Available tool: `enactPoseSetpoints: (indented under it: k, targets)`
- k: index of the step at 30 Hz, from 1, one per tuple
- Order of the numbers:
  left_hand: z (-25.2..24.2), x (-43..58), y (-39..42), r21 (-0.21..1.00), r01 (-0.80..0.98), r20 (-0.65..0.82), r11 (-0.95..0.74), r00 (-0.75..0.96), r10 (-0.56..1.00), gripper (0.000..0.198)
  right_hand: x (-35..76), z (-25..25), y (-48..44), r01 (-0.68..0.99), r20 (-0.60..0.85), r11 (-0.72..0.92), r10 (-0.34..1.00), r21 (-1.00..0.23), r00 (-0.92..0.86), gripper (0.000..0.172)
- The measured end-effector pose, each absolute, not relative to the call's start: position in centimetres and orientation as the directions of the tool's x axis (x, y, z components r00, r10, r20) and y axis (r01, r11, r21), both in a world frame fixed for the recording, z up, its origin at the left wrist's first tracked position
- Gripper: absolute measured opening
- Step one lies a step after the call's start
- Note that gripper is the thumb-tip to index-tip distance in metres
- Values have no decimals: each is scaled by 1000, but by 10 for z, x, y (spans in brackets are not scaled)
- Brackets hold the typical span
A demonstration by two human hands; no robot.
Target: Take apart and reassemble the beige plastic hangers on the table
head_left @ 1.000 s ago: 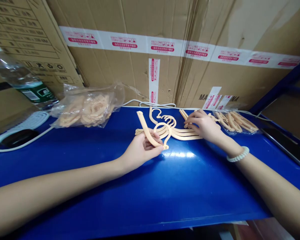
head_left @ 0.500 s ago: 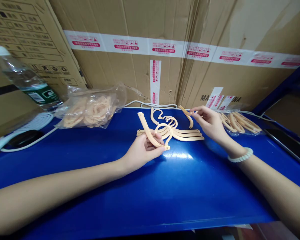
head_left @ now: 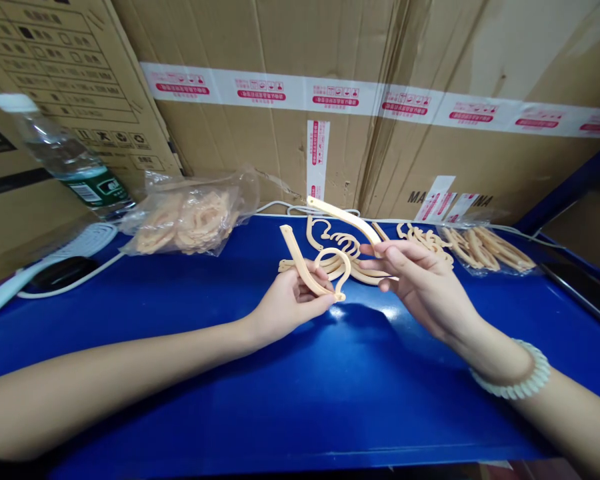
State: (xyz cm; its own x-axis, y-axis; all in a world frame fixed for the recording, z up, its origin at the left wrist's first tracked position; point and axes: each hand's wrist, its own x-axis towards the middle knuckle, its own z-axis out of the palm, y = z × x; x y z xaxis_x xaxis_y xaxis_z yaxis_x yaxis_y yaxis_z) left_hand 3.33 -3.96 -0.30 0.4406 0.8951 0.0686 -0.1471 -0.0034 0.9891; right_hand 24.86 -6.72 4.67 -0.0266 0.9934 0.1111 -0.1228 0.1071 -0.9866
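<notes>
My left hand [head_left: 293, 297] pinches a beige plastic hanger hook [head_left: 347, 267] joined to one curved hanger arm [head_left: 300, 257], which points up and away. In my right hand [head_left: 420, 277] is a second curved hanger arm [head_left: 343, 215], gripped near its lower end and raised above the table. The two held pieces are apart. Behind my hands lie stacked beige hangers [head_left: 367, 275] with their hooks side by side, partly hidden by my fingers. A loose arm and hook [head_left: 317, 232] lie just beyond them, and several loose hooks [head_left: 423, 239] lie past my right hand.
On the blue table [head_left: 290, 393], a clear bag of hooks [head_left: 195, 217] sits back left beside a water bottle [head_left: 75, 160] and a white hand fan [head_left: 75, 250]. To the right are a bag of hanger arms [head_left: 495, 247] and a dark flat device [head_left: 580, 287]. Cardboard boxes [head_left: 260, 40] stand behind.
My right hand has lifted the hanger arm from the back of the table and brought it nearer, toward my left hand. My left hand keeps its hold almost unmoved. The view has shifted slightly.
</notes>
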Motion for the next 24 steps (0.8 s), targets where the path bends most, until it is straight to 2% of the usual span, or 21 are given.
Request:
enactPoseSetpoints:
  k: [5, 9, 15, 21, 24]
  targets:
    - [-3, 33, -39, 991, -133, 88, -33, 433, 897, 36, 248, 29, -64, -269, -42, -51, 998, -962, -38, 27]
    - [-4, 33, -39, 992, -115, 99, -53, 443, 891, 37, 250, 21, -61, -325, -85, -87, 996, -942, -20, 37]
    - [-3, 34, -39, 991, -127, 93, -41, 432, 897, 36, 242, 21, -69, -293, -161, -190, 979, -937, -121, 27]
    - [-1, 33, -41, 990, -123, 123, -74, 462, 878, 33, 237, 17, -73, -160, -106, -141, 973, -977, -207, 29]
    - [-2, 33, -41, 990, -104, 137, -98, 490, 861, 31, 237, 12, -71, -161, -104, -147, 963, -976, -250, 28]
